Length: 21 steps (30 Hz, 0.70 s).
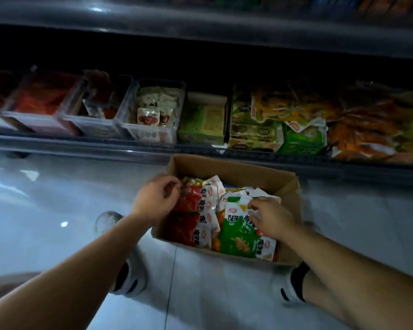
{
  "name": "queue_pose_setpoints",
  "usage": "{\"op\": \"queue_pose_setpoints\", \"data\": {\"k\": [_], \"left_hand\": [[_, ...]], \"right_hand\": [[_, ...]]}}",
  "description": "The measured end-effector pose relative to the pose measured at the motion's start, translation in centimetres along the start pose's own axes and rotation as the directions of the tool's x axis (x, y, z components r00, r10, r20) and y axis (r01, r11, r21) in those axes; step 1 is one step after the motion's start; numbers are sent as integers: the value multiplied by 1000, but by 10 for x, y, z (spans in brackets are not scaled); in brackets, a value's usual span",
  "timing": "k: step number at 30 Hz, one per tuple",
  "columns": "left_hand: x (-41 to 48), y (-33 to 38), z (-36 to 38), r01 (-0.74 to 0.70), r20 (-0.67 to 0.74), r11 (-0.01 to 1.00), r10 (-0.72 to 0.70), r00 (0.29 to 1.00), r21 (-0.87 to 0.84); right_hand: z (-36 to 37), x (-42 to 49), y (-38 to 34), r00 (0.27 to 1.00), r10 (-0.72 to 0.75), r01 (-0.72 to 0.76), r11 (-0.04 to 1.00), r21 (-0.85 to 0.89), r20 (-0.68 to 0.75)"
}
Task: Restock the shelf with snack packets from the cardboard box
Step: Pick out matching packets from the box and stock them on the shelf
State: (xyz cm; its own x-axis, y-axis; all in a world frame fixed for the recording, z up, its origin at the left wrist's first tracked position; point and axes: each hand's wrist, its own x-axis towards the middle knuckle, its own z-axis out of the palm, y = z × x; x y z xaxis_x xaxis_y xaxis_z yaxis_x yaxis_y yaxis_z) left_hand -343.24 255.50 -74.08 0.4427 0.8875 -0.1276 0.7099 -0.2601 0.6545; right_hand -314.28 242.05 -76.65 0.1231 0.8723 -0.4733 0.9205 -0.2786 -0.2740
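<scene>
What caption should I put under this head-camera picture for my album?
Left hand and right hand reach into a cardboard box of snack packets on the floor below a stocked shelf.

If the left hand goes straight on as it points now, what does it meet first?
Probably the red snack packets in the cardboard box, right before the left hand; depth is unclear.

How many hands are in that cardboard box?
2: left hand at the red packets, right hand pinching a green packet; neither is hidden.
</scene>
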Motion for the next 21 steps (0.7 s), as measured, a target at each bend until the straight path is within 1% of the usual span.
{"op": "queue_pose_setpoints", "data": {"k": [2, 3, 7, 9, 12, 13, 15, 18, 21], "left_hand": [[-9, -13, 8, -37, 51, 998, 34, 998, 60], [-10, -17, 11, -52, 55, 995, 47, 997, 83], [-11, -21, 21, -93, 5, 987, 93, 996, 132], [-10, -20, 26, -125, -8, 977, 128, 992, 173], [-10, -19, 30, -126, -36, 967, 137, 990, 220], [-10, -20, 31, -126, -45, 966, 140, 989, 227], [-10, -20, 31, -129, -45, 964, 143, 989, 230], [-10, -21, 31, -134, -20, 965, 142, 990, 224], [-9, -21, 33, -139, -5, 964, 144, 990, 226]], "right_hand": [[16, 2, 8, 999, 41, -41, 999, -2, 36], [22, 5, 12, 998, 54, -54, 999, -1, 43], [37, 14, 21, 994, 104, -104, 995, -12, 42], [43, 17, 21, 996, 89, -88, 996, -27, 25], [52, 19, 22, 997, 52, -52, 999, 4, -57], [54, 18, 24, 997, 49, -48, 999, 13, -54], [54, 17, 30, 998, 53, -53, 999, -7, 25], [54, 12, 37, 985, 36, -16, 992, -122, 166], [57, 12, 35, 978, 29, 13, 980, -196, 207]]}}
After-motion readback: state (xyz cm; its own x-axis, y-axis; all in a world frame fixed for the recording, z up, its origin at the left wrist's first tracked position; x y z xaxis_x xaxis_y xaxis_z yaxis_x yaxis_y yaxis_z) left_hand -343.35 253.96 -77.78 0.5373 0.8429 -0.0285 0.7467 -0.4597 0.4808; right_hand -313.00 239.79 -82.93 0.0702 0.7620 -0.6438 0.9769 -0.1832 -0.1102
